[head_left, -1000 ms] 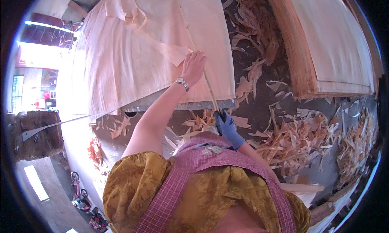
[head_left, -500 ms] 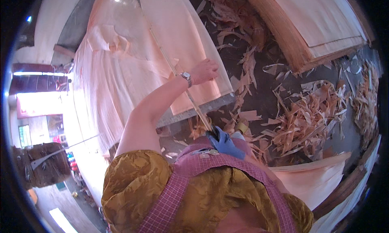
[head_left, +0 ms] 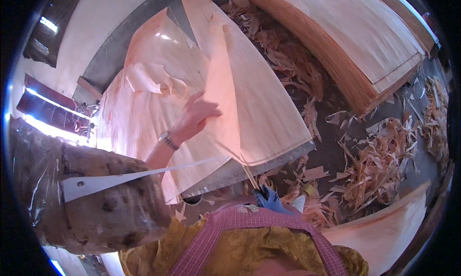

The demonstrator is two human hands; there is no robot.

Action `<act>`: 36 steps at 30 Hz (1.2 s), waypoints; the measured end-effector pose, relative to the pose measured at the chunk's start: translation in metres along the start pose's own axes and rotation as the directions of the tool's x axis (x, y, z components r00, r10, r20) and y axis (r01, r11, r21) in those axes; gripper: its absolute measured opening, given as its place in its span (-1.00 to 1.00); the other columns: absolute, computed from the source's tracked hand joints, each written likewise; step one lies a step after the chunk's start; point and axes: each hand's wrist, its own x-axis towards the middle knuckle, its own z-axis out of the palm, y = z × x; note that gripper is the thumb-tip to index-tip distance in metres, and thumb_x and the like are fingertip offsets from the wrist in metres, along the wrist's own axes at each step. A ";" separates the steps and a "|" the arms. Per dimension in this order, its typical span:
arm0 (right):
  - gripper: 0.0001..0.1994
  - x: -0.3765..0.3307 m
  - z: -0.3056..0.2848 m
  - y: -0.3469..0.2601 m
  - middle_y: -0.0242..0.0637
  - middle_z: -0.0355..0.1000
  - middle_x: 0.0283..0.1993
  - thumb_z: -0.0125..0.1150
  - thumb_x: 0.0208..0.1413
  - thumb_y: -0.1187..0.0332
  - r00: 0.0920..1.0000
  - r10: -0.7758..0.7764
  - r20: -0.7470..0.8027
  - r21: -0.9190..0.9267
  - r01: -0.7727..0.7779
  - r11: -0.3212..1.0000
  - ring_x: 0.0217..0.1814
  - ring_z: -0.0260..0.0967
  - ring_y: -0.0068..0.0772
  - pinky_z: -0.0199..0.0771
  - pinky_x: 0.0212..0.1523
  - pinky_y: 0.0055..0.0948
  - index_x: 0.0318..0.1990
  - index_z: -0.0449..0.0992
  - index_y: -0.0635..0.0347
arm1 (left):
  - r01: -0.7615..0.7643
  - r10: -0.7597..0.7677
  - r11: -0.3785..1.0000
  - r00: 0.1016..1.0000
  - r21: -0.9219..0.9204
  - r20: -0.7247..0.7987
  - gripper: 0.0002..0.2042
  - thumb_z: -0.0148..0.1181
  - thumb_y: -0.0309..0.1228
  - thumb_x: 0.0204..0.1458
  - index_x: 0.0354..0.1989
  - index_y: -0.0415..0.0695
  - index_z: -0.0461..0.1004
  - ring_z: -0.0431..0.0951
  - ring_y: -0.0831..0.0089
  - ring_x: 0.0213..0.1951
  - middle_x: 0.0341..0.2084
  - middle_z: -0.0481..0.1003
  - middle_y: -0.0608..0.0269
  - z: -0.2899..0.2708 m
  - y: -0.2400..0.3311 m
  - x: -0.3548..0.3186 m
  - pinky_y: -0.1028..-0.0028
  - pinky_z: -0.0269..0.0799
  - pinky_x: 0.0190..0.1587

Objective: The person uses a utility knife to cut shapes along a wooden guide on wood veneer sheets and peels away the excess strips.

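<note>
Left hand [head_left: 194, 116] shifted left, one veneer sheet [head_left: 249, 108]

A wristwatch [head_left: 167, 139] with a metal band is worn on the left wrist, just behind the bare left hand [head_left: 194, 117]; the forearm below the wristwatch is uncovered. A blue glove [head_left: 270, 199] is worn on the right hand. Well below the wristwatch, a mustard-yellow patterned garment [head_left: 269, 254] is seen over the shoulders and chest, and pink checked apron straps [head_left: 249, 221] are laid across it.
</note>
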 end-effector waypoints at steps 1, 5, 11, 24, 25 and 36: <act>-0.79 0.001 0.013 -0.004 -0.36 0.32 -0.59 0.18 0.23 0.24 1.000 0.025 0.017 0.028 -0.026 0.999 -0.56 0.22 -0.56 0.26 -0.50 -0.43 -0.28 0.44 0.22 | 0.081 -0.081 0.996 0.997 0.037 0.010 -0.64 0.10 -0.71 -0.17 -0.24 0.01 0.61 0.56 0.37 -0.01 -0.24 0.61 0.35 -0.020 0.005 -0.032 0.05 0.15 0.32; -0.78 -0.004 0.027 -0.049 -0.44 0.30 -0.60 0.14 0.26 0.21 0.977 0.214 0.014 0.133 -0.213 0.968 -0.57 0.21 -0.60 0.24 -0.53 -0.45 -0.25 0.43 0.19 | 0.222 -0.222 0.973 0.975 0.063 -0.017 -0.65 0.07 -0.72 -0.13 -0.24 -0.02 0.60 0.56 0.28 0.03 -0.25 0.62 0.30 -0.016 -0.007 -0.137 0.02 0.15 0.30; -0.80 0.003 0.060 -0.007 -0.43 0.29 -0.57 0.07 0.31 0.20 0.953 0.277 0.119 0.234 -0.298 0.925 -0.59 0.20 -0.61 0.20 -0.57 -0.47 -0.17 0.40 0.14 | 0.412 -0.425 0.904 0.896 0.112 0.130 -0.79 0.08 -0.56 0.03 -0.24 0.03 0.58 0.52 0.30 0.09 -0.18 0.61 0.35 0.042 -0.026 -0.276 -0.01 0.09 0.32; -0.81 0.006 0.083 0.073 -0.28 0.40 -0.56 0.11 0.27 0.20 0.952 0.023 -0.306 -0.073 -0.048 0.996 -0.59 0.34 -0.34 0.33 -0.54 -0.35 -0.21 0.45 0.13 | 0.457 -0.459 0.888 0.888 0.057 0.021 -0.85 0.14 -0.52 -0.01 -0.30 0.00 0.57 0.58 0.36 -0.03 -0.29 0.62 0.36 0.060 0.004 -0.240 0.04 0.12 0.30; -0.80 0.006 0.079 0.073 -0.25 0.42 -0.55 0.13 0.25 0.20 0.932 -0.072 -0.356 -0.224 -0.010 0.974 -0.57 0.37 -0.28 0.36 -0.52 -0.32 -0.21 0.46 0.14 | 0.426 -0.424 0.902 0.905 0.065 -0.042 -0.87 0.14 -0.49 0.01 -0.30 -0.01 0.57 0.58 0.35 -0.04 -0.29 0.62 0.33 0.048 0.009 -0.223 0.05 0.13 0.30; -0.75 -0.049 0.000 -0.052 -0.04 0.52 -0.39 0.16 0.20 0.25 0.957 0.050 -0.286 -0.189 -0.108 0.976 -0.41 0.52 -0.15 0.43 -0.37 -0.19 -0.19 0.47 0.29 | 0.263 -0.201 0.954 0.919 0.147 -0.338 -0.78 0.19 -0.21 0.02 -0.31 -0.10 0.57 0.61 0.27 -0.11 -0.33 0.61 0.24 -0.065 0.064 -0.101 0.06 0.14 0.29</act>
